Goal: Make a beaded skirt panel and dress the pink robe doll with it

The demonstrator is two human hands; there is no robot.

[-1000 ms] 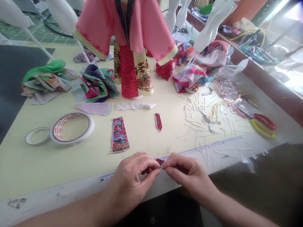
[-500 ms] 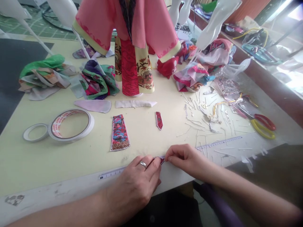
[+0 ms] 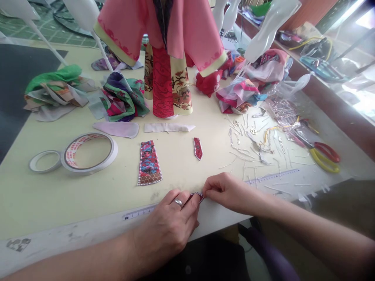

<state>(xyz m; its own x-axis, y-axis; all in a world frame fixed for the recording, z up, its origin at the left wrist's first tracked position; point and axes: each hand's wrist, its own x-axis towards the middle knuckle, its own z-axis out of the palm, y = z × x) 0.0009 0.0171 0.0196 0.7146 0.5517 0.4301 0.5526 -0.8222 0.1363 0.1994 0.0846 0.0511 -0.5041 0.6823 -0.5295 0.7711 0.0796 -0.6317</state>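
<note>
Near the table's front edge, my left hand (image 3: 177,218) is closed on a small red fabric piece (image 3: 200,197) edged with tiny pale beads; most of it is under my fingers. My right hand (image 3: 218,189) pinches at the piece's right tip, its thumb and forefinger pressed together; what lies between them is too small to make out. A clear ruler (image 3: 140,212) runs beneath my left hand. Just beyond lie a patterned red panel (image 3: 149,164) with a beaded border and a smaller pointed red strip (image 3: 198,148), also bead-edged.
Tape rolls (image 3: 115,156) lie at left. Short bead strands (image 3: 241,150) are scattered at right, near red-and-yellow-handled scissors (image 3: 325,156). A pink robe (image 3: 193,35) stands at the back, among fabric bundles (image 3: 125,97) and white mannequin legs (image 3: 260,33). Pale fabric scraps (image 3: 170,127) lie mid-table.
My right hand has shifted slightly up and left at the piece's tip. A little more of the beaded edge shows above my left fingers. The view has moved slightly.
</note>
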